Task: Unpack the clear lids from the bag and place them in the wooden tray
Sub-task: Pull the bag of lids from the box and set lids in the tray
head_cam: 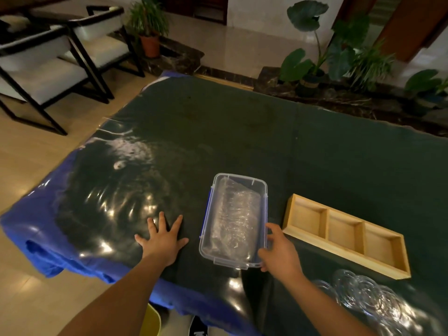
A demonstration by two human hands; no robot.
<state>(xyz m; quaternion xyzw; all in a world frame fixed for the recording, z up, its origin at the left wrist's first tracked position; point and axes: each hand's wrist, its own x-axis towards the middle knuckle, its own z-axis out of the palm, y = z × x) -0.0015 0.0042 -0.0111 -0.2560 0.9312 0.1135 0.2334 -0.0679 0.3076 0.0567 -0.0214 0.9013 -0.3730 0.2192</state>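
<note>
Dark green cloth [339, 154] covers the table, with a glossy blue sheet at its left edge; chairs and potted plants stand on the pale floor beyond. Near the front middle sits a clear plastic box [234, 219], and inside it lies a crinkled clear bag [234, 214] that appears to hold the stacked lids, though its contents cannot be made out. The left hand [162, 241] lies flat on the cloth, fingers spread, beside the box but not touching it, holding nothing. The right hand [278, 251] curls against the box's near right corner, fingers on its rim, steadying rather than lifting. Just right of the box lies the wooden tray [397, 272], three compartments, all empty. A loose heap of clear lids [371, 299] rests on the cloth at the near right, in front of the tray. The step in hand seems to be getting the bag out: best done with the right hand bracing the box while the left reaches in and lifts the bag by its middle, so the thin lids do not spill.
</note>
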